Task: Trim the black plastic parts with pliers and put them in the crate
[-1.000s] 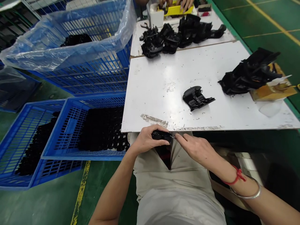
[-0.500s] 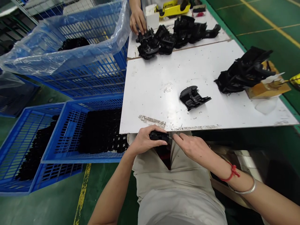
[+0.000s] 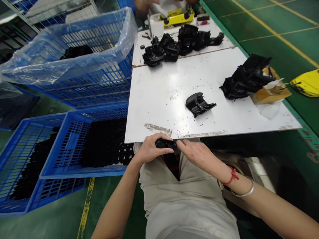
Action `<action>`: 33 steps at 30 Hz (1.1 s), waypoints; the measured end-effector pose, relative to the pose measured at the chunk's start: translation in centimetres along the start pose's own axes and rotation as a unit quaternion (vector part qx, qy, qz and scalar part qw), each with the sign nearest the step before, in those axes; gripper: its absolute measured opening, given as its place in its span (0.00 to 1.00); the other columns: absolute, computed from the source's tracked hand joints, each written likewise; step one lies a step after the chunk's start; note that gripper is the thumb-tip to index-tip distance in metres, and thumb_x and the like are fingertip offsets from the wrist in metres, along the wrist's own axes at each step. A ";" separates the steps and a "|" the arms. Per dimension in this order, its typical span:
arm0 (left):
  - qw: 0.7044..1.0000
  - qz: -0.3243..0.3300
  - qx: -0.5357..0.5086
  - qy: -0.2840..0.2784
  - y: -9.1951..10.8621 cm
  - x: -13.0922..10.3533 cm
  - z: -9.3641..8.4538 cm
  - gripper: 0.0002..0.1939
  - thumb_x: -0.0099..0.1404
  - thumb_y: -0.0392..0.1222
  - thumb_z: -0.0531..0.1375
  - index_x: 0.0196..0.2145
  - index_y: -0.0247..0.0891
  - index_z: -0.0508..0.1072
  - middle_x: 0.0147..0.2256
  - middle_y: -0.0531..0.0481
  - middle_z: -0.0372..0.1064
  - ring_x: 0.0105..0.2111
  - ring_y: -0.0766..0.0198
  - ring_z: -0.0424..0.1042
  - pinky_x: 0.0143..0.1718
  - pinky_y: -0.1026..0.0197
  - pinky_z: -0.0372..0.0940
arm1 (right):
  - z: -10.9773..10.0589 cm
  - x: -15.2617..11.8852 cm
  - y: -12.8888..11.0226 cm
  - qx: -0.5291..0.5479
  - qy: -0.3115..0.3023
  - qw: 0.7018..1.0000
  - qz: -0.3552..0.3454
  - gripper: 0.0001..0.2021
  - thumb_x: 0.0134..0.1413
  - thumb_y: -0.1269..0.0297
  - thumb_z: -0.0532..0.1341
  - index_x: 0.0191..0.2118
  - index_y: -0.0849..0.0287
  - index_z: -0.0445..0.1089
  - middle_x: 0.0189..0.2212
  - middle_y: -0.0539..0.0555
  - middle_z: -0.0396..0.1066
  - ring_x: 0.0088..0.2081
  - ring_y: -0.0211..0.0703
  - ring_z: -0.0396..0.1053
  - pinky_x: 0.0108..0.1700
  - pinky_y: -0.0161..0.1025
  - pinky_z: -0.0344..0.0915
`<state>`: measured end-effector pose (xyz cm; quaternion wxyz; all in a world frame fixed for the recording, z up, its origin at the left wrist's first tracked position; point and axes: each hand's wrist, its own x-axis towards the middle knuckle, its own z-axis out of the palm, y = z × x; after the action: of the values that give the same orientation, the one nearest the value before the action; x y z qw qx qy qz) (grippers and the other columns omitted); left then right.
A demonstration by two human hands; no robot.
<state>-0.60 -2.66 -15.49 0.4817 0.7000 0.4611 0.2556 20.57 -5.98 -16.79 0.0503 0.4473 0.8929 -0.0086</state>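
Note:
My left hand (image 3: 152, 149) is closed around a small black plastic part (image 3: 164, 143), thumb below and fingers above, just in front of the table's near edge. My right hand (image 3: 193, 152) has its fingers pinched together at the right end of that part. Whatever sits in the right fingers is hidden. Beyond them on the white table (image 3: 154, 96) lies a single black moulded piece (image 3: 199, 104) with seat-like shapes. Farther right, a stack of similar black pieces (image 3: 246, 78) leans against a small cardboard box (image 3: 270, 94).
More black pieces (image 3: 171, 48) lie in a row at the table's far end. A yellow toy car body (image 3: 178, 17) and pliers (image 3: 146, 36) are behind them, near another person. Blue crates (image 3: 84, 174) with black parts stand left. A yellow shell (image 3: 306, 83) shows at right.
The other person's hand has lifted away from the far black pieces, uncovering the pliers. My right fingers have come closer to the held part. The view has shifted slightly right.

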 end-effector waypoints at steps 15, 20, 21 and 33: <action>1.000 0.004 0.007 -0.002 0.0 0.0 0.0 0.19 0.51 0.49 0.69 0.39 0.38 0.75 0.40 0.46 0.75 0.41 0.58 0.74 0.44 0.59 0.68 | 1.2 -0.2 1.0 0.041 0.046 0.998 -0.033 0.13 0.55 0.79 0.44 0.37 0.60 0.61 0.23 0.48 0.58 0.19 0.36 0.28 0.20 0.36 0.33; 1.000 0.002 0.008 -0.002 0.0 0.0 0.0 0.19 0.51 0.49 0.69 0.39 0.38 0.76 0.39 0.47 0.75 0.41 0.58 0.74 0.43 0.60 0.68 | 1.0 -0.1 1.0 0.051 0.033 0.997 -0.037 0.12 0.54 0.79 0.45 0.38 0.60 0.61 0.24 0.48 0.58 0.19 0.36 0.31 0.20 0.35 0.34; 1.000 0.002 0.011 -0.002 0.0 0.0 0.0 0.19 0.51 0.49 0.69 0.39 0.38 0.76 0.39 0.47 0.75 0.41 0.58 0.74 0.43 0.60 0.68 | 1.0 -0.1 1.0 0.050 0.033 0.997 -0.038 0.12 0.54 0.79 0.45 0.38 0.60 0.61 0.24 0.48 0.58 0.19 0.36 0.31 0.20 0.35 0.34; 1.000 0.004 0.024 0.001 -0.2 0.0 0.1 0.19 0.51 0.50 0.69 0.39 0.38 0.76 0.40 0.46 0.75 0.42 0.58 0.74 0.45 0.59 0.67 | 1.4 0.1 0.9 0.046 0.069 0.996 -0.042 0.11 0.55 0.79 0.46 0.37 0.60 0.61 0.24 0.48 0.59 0.18 0.35 0.37 0.20 0.35 0.35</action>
<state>-0.60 -2.71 -15.68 0.4636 0.7128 0.4649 0.2467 21.37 -5.42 -18.16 -0.0325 0.4106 0.9110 -0.0213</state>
